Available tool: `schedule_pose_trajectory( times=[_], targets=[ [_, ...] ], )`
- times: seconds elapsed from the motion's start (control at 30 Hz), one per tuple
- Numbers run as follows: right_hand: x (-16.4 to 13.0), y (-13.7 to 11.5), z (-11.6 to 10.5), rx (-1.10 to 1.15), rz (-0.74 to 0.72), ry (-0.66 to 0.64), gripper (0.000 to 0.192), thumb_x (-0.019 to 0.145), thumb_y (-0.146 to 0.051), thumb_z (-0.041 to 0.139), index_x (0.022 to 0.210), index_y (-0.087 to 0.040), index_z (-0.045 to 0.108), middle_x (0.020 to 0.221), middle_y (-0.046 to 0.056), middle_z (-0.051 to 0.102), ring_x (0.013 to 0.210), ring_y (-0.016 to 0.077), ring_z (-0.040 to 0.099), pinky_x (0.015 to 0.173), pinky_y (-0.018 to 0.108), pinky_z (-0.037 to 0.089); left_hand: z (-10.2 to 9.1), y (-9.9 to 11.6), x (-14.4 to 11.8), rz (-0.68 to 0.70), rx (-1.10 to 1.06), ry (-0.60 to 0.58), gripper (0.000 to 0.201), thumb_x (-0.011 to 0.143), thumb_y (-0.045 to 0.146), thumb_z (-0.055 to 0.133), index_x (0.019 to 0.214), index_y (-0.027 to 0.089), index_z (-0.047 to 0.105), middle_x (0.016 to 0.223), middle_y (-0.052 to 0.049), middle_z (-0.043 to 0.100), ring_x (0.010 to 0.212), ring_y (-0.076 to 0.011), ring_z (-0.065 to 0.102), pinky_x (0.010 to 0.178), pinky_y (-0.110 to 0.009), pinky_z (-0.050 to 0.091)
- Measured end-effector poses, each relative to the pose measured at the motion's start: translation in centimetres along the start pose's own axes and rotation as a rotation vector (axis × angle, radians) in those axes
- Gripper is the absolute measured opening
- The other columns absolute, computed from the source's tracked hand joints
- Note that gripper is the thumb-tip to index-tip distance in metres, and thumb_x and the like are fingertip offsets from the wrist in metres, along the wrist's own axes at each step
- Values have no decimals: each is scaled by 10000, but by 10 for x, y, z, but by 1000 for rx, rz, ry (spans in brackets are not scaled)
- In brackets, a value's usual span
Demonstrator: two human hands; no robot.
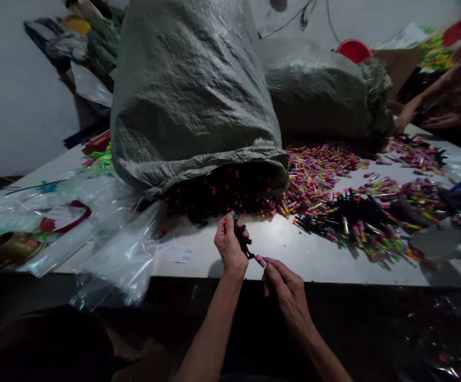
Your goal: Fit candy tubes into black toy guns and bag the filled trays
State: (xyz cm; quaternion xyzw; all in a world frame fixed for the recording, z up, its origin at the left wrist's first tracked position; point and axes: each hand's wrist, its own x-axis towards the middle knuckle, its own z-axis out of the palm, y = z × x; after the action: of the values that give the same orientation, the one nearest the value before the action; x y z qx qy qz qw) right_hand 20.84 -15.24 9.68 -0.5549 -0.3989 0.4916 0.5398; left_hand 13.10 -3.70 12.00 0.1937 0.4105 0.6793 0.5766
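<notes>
My left hand is closed round several small black plastic pieces, with an orange tip showing above the thumb. In my right hand, thumb and fingers pinch a small pink patterned tube. The tube's upper end meets, or nearly meets, the lower end of a black piece; I cannot tell if they are joined. Just beyond my hands, a large grey woven sack gapes open, and black pieces with orange bits spill from its mouth onto the white table.
Loose colourful tubes are heaped right of the sack, beside a pile of black pieces with tubes. Clear plastic bags and a tape roll lie left. A second sack stands behind. Another person's arm reaches in at right.
</notes>
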Motion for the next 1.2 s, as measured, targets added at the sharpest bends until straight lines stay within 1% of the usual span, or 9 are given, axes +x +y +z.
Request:
schedule_pose_trajectory(
  times=[0.2, 0.37, 0.53, 0.67, 0.77, 0.87, 0.93, 1.07, 1.2],
  targets=[
    [1, 2, -1, -18, -20, 10, 349, 909, -400, 460, 1142, -195, 620, 654, -31, 503, 548, 94, 456, 563, 223, 378, 1, 1, -2, 20, -1, -5, 351, 713, 435, 684, 912, 169, 571, 600, 69, 482, 387, -29, 426, 359, -146, 343],
    [-2, 5, 1, -163, -144, 14, 320, 919, -340, 462, 1171, -206, 608, 635, -37, 483, 568, 97, 466, 570, 218, 394, 4, -1, -6, 80, 24, 31, 396, 682, 482, 698, 901, 176, 576, 604, 63, 495, 400, -31, 436, 372, -146, 360],
    [-3, 18, 4, -320, -384, 68, 296, 916, -247, 471, 1178, -201, 601, 791, 12, 605, 627, 104, 536, 601, 225, 452, 3, 0, -10, 187, 79, 68, 359, 711, 478, 677, 893, 184, 579, 584, 64, 485, 423, -40, 447, 382, -145, 373],
    [0, 28, 7, -468, -622, 84, 341, 909, -152, 460, 1235, -191, 553, 914, 69, 664, 776, 150, 627, 680, 259, 519, -1, -6, -6, 181, 86, 92, 372, 701, 494, 676, 880, 182, 582, 587, 72, 475, 393, -29, 430, 367, -144, 352],
    [1, 37, 9, -621, -767, 142, 404, 909, -115, 443, 1306, -179, 485, 1022, 117, 669, 884, 193, 646, 731, 305, 552, -5, -13, -2, 179, 97, 133, 389, 694, 505, 672, 881, 177, 579, 590, 78, 473, 376, -26, 425, 358, -147, 346],
    [2, 42, 10, -686, -792, 190, 428, 910, -109, 443, 1333, -175, 453, 1078, 132, 657, 932, 210, 642, 763, 332, 561, -8, -19, 1, 191, 106, 147, 384, 705, 500, 662, 884, 174, 565, 589, 80, 471, 373, -29, 433, 359, -148, 354],
    [3, 42, 9, -680, -783, 158, 432, 912, -106, 440, 1338, -176, 445, 1064, 130, 659, 925, 204, 642, 769, 328, 559, -10, -22, 3, 184, 111, 147, 379, 709, 500, 656, 868, 170, 555, 589, 81, 465, 368, -27, 428, 346, -143, 341],
    [4, 39, 6, -652, -745, 78, 415, 908, -90, 442, 1315, -167, 468, 951, 113, 668, 812, 176, 648, 704, 291, 555, -13, -26, 6, 172, 128, 151, 373, 718, 490, 649, 877, 164, 560, 596, 80, 461, 363, -24, 420, 329, -138, 326],
    [4, 42, 7, -610, -723, 90, 407, 896, -80, 471, 1291, -178, 488, 959, 100, 668, 827, 169, 644, 715, 282, 549, -15, -28, 7, 189, 136, 145, 359, 729, 476, 646, 889, 164, 568, 582, 80, 461, 373, -27, 426, 345, -140, 347]
  ],
)
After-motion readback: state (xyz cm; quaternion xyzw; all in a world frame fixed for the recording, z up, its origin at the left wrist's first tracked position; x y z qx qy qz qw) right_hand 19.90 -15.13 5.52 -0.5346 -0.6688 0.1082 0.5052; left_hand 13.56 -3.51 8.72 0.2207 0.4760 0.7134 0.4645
